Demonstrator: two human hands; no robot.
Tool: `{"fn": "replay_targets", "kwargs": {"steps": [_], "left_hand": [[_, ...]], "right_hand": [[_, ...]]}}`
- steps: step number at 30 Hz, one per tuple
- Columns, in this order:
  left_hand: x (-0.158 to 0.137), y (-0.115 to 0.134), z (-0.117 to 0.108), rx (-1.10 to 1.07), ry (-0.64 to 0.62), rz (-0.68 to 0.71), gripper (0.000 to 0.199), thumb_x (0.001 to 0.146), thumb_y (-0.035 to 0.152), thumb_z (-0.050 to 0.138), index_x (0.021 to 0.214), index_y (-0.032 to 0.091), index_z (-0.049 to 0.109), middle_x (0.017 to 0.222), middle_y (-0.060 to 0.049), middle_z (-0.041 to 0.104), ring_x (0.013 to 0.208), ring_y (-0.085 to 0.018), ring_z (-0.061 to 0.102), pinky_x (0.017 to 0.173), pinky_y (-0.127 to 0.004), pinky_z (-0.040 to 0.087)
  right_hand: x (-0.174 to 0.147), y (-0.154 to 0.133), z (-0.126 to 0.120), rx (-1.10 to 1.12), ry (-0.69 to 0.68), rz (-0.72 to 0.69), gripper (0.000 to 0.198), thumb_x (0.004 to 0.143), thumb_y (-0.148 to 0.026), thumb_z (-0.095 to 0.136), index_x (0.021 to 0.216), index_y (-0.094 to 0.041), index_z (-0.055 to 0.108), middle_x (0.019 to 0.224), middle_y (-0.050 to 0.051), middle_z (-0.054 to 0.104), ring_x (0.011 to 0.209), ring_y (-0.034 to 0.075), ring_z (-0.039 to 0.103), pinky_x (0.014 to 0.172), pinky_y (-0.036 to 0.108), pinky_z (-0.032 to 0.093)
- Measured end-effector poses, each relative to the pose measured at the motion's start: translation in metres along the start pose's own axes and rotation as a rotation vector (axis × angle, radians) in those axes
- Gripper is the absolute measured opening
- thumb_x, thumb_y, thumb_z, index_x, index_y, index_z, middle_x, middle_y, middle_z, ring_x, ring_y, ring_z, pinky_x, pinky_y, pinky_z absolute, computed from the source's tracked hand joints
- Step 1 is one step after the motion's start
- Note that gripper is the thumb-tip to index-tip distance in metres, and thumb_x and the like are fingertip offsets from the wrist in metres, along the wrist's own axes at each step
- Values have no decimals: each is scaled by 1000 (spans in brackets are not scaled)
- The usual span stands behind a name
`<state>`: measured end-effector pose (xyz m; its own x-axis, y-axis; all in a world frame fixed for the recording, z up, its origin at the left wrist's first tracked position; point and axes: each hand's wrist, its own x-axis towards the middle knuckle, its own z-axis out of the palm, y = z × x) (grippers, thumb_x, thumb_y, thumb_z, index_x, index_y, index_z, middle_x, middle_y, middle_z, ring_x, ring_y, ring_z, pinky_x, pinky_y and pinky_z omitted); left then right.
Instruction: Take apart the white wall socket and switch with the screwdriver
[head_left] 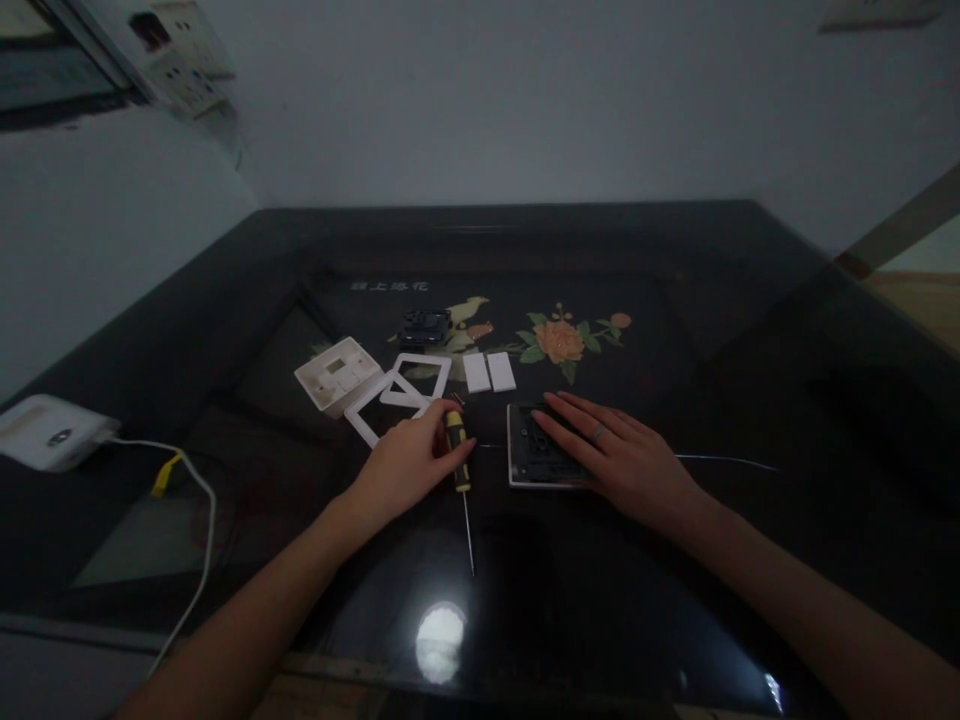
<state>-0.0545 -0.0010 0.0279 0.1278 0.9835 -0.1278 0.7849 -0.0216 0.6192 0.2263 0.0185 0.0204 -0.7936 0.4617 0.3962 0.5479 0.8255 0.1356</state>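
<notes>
My left hand (411,452) has its thumb and fingers around the yellow and black handle of a screwdriver (458,460). Its thin shaft points back toward me, close to the table. Stretched out flat, the fingers of my right hand (622,455) lie across a square wall switch (536,458) with a dark inner face and a pale rim. My right thumb is hidden. Two small screws (457,398) lie just beyond my left fingertips. Past them are two white switch rockers (489,372), side by side.
Two white frames (437,362) overlap beside a white back box (339,374). A black switch module (424,327) sits behind them on the dark glossy table (637,600). At the left edge, a white device (52,432) trails a white cable (210,520) with a yellow tag.
</notes>
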Motion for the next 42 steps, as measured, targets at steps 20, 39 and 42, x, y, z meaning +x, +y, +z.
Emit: {"fn": "replay_targets", "kwargs": {"steps": [20,39,42], "left_hand": [[-26,45,13,-1011,-257,-44,22,84,35,68,96,17,68,100,-5,76,85,-16,71,80,-26,53],[-25,40,9,-808,-233,-82,19,81,25,67,98,22,61,85,-1,76,84,-19,73,74,-29,58],[-27,39,12,-737,-139,-18,18,78,21,70,96,22,65,84,1,76,82,-16,73,75,-27,57]], "right_hand": [[-1,-40,-28,168,91,31,49,95,-6,47,144,-5,46,144,25,51,146,34,32,110,49,47],[-5,-42,-16,228,107,73,40,96,-5,49,135,-7,57,139,25,57,148,33,30,107,49,50],[-4,-43,-17,227,127,77,38,96,-5,48,133,-8,59,136,23,60,146,31,35,105,46,53]]}}
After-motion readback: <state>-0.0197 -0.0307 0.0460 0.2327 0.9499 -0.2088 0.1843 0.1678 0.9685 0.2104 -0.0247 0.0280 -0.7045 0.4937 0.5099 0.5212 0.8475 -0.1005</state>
